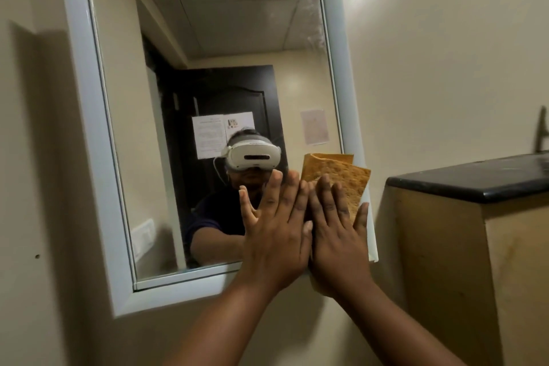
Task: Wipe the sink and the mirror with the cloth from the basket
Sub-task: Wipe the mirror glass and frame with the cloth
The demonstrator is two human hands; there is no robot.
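Observation:
A mirror (208, 38) in a pale grey frame (92, 128) hangs on the beige wall. An orange-brown cloth (338, 171) lies flat against the mirror's lower right corner and overlaps the frame. My right hand (335, 229) presses on the cloth with straight, spread fingers. My left hand (273, 226) lies flat beside it, fingers straight, touching the glass and the cloth's left edge. Most of the cloth is hidden under the hands. The sink and the basket are out of view.
A beige cabinet (475, 276) with a black top (475, 180) stands at the right, close to the mirror's corner. A dark metal fitting (542, 134) rises at the far right edge. The glass reflects a person wearing a headset and a dark door.

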